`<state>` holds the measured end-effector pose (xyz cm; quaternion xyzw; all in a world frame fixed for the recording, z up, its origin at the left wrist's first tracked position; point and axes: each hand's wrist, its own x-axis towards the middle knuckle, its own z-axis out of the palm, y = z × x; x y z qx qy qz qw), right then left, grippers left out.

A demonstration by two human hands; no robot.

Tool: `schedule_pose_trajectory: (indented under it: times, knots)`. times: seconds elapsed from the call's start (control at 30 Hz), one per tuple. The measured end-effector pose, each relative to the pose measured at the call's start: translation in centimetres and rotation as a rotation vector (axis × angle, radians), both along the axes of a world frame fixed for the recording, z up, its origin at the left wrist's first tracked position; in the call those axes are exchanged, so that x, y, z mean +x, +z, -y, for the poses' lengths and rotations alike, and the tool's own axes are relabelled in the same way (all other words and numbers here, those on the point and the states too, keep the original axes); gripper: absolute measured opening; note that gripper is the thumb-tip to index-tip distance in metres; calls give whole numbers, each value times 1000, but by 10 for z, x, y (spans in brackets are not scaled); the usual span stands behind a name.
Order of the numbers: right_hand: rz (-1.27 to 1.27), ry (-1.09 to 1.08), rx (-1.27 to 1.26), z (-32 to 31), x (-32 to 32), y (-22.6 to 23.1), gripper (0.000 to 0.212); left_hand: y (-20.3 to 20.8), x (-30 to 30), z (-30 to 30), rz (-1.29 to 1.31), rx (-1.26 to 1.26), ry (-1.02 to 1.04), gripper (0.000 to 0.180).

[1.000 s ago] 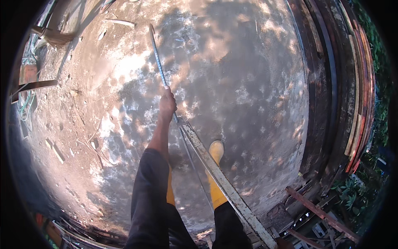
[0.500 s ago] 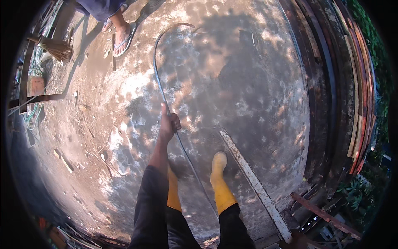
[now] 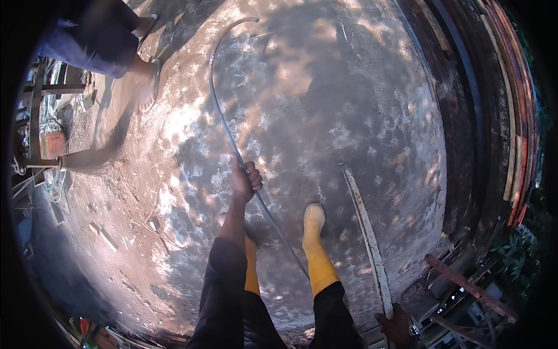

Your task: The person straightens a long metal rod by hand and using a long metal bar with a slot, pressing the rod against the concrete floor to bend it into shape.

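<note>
My left hand [image 3: 246,179] is closed round a long, thin dark rod [image 3: 222,122], which could be metal or stiff tube. Its far end curves over to the right like a hook, and its lower end slants down behind my right leg. At the lower right my right hand [image 3: 396,326] grips the near end of a long, narrow bar [image 3: 368,238] with worn, rusty white paint. The bar's far tip lies at or just above the ground ahead of my right boot. Between the two, my yellow boots [image 3: 314,224] stand on the ground.
Another person [image 3: 99,43] in flip-flops stands at the far left, a broom [image 3: 96,163] nearby, blurred. Long planks and bars [image 3: 453,116] are stacked along the right. A rusty beam [image 3: 471,288] juts out at the lower right. Wood scraps [image 3: 107,237] litter the left ground.
My right hand has come further into view, and the white bar has swung more upright and to the right. The other person has stepped nearer on the left; the broom has moved down.
</note>
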<state>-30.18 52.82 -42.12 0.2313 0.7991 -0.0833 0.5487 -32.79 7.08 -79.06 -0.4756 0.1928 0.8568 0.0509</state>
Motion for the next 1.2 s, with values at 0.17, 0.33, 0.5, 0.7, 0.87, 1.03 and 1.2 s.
schedule_pose_trajectory:
  times: [0.17, 0.33, 0.5, 0.7, 0.87, 1.03, 1.2]
  knots:
    - [-71, 133, -119, -37, 6, -15, 43, 27, 13, -52, 158, -202, 26, 64]
    - [-11, -239, -294, -49, 1, -34, 42, -33, 72, -109, 238, -668, -124, 62]
    - [83, -220, -92, -30, -41, -11, 41, -32, 72, -190, 439, -630, -408, 72]
    - [98, -147, -57, -13, -74, -3, 47, -61, 98, -212, 639, -750, -438, 74]
    - [5, 78, -48, -45, -78, -11, 53, -62, 100, -219, 550, -430, -207, 74]
    - [94, 106, -8, -28, -78, -19, 49, -107, 99, -183, 561, -226, -274, 78]
    - [64, 209, -13, -6, -54, -27, 59, -154, 83, -160, 712, -219, -323, 87]
